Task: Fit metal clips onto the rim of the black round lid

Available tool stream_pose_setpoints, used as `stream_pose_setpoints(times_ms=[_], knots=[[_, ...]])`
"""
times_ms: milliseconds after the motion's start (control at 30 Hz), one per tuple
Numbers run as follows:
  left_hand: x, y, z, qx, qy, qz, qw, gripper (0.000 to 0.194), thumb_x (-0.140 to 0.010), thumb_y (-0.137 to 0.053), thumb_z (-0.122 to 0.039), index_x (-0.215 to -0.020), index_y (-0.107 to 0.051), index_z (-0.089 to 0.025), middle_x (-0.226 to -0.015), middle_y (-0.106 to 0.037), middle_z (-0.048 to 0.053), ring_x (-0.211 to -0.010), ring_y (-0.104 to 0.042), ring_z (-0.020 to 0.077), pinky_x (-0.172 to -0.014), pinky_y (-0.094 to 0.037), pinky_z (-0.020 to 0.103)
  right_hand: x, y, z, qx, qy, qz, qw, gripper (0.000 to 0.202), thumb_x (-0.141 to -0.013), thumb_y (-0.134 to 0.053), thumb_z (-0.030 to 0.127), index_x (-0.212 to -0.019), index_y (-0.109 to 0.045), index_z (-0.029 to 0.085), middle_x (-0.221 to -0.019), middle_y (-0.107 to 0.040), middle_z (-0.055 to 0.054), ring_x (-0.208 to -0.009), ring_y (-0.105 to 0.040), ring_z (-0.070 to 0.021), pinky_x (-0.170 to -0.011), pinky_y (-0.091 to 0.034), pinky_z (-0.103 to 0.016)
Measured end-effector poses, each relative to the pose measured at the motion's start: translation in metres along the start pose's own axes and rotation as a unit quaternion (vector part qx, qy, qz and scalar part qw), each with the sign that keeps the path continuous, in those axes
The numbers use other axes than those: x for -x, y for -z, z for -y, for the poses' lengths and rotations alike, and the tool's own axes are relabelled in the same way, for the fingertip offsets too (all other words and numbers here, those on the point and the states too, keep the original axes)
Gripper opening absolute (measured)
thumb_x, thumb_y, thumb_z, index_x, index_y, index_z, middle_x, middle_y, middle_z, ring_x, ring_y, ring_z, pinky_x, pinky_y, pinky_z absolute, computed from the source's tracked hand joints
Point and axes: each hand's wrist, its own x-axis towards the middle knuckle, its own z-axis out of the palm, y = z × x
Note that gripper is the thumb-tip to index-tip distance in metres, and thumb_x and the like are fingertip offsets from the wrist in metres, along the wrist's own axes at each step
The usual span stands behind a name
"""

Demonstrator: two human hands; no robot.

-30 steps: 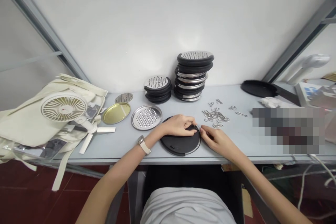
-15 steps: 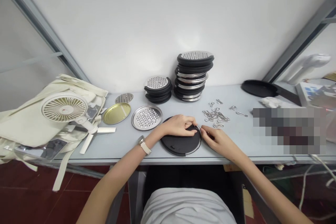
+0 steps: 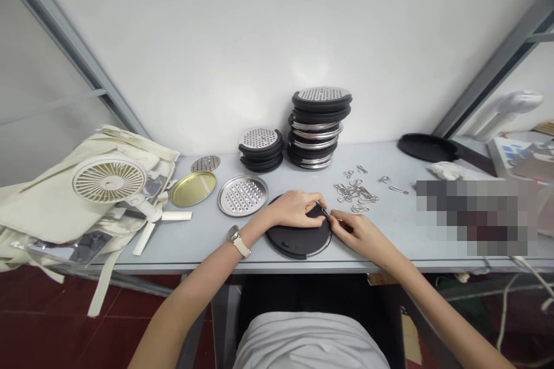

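Observation:
A flat black disc (image 3: 298,239) with a shiny metal edge at its lower right lies at the table's front edge. My left hand (image 3: 298,209) rests over its upper part, thumb and forefinger closed about a small metal clip (image 3: 324,211) at the rim. Just right of it, my right hand (image 3: 355,233) pinches at the same spot; what its fingertips hold is too small to make out. Loose bent-wire clips (image 3: 355,190) lie scattered beyond my right hand. To the left of the disc sits a round metal grater plate (image 3: 243,195).
Two stacks of black-rimmed discs, a short one (image 3: 261,150) and a tall one (image 3: 318,127), stand by the wall. A gold lid (image 3: 193,188), a perforated disc (image 3: 205,164), a white fan (image 3: 110,180) and a cream bag (image 3: 47,199) are left. A black pan (image 3: 426,147) lies right.
The black strip that bowed out at the disc's right edge now sits closer to the rim. Both hands stay at the same place, with only small finger movements.

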Motion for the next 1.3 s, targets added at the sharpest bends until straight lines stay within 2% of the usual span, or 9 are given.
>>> stream_pose_setpoints(times_ms=[233, 500, 833, 1100, 1300], knots=[[0.0001, -0.0014, 0.0027, 0.035, -0.016, 0.009, 0.999, 0.017, -0.078, -0.06, -0.03, -0.091, -0.059, -0.018, -0.054, -0.043, -0.009, -0.051, -0.04, 0.0072, -0.053, -0.03, 0.02, 0.0006, 0.0018, 0.0031, 0.007, 0.0, -0.004, 1.0, 0.032, -0.094, -0.035, 0.034, -0.066, -0.043, 0.022, -0.051, -0.045, 0.004, -0.047, -0.042, -0.0128, -0.051, -0.031, -0.025], [-0.0008, -0.0011, 0.003, 0.061, 0.007, 0.023, 0.998, 0.019, -0.077, -0.061, -0.028, -0.092, -0.061, -0.018, -0.054, -0.041, -0.009, -0.051, -0.038, 0.0071, -0.055, -0.032, 0.02, 0.0, 0.0007, -0.0003, -0.004, 0.006, 0.002, 1.0, 0.031, -0.094, -0.035, 0.034, -0.068, -0.045, 0.021, -0.054, -0.048, 0.003, -0.049, -0.043, -0.0126, -0.051, -0.032, -0.024], [-0.0018, -0.0012, 0.0033, 0.06, 0.004, 0.021, 0.998, 0.021, -0.076, -0.062, -0.029, -0.093, -0.061, -0.017, -0.052, -0.042, -0.01, -0.049, -0.04, 0.0066, -0.053, -0.031, 0.02, 0.0003, 0.0041, 0.0036, -0.009, -0.02, 0.015, 1.0, 0.037, -0.097, -0.027, 0.038, -0.067, -0.04, 0.022, -0.059, -0.052, 0.0, -0.054, -0.05, -0.0154, -0.056, -0.034, -0.026], [-0.0013, -0.0014, 0.0042, 0.048, -0.006, 0.022, 0.999, 0.021, -0.077, -0.061, -0.029, -0.095, -0.061, -0.018, -0.053, -0.043, -0.009, -0.05, -0.04, 0.0066, -0.053, -0.031, 0.02, -0.001, -0.0005, 0.0059, 0.05, -0.045, 0.002, 0.998, 0.037, -0.095, -0.03, 0.036, -0.065, -0.046, 0.021, -0.057, -0.058, -0.002, -0.052, -0.053, -0.0166, -0.054, -0.031, -0.027], [-0.0014, -0.0016, 0.0042, 0.038, -0.009, 0.024, 0.999, 0.022, -0.076, -0.06, -0.027, -0.097, -0.061, -0.018, -0.053, -0.043, -0.009, -0.05, -0.041, 0.0068, -0.053, -0.03, 0.02, -0.0005, -0.0009, 0.0041, 0.042, -0.044, 0.002, 0.998, 0.041, -0.096, -0.029, 0.039, -0.067, -0.05, 0.021, -0.055, -0.057, -0.001, -0.05, -0.051, -0.0156, -0.054, -0.03, -0.026]])
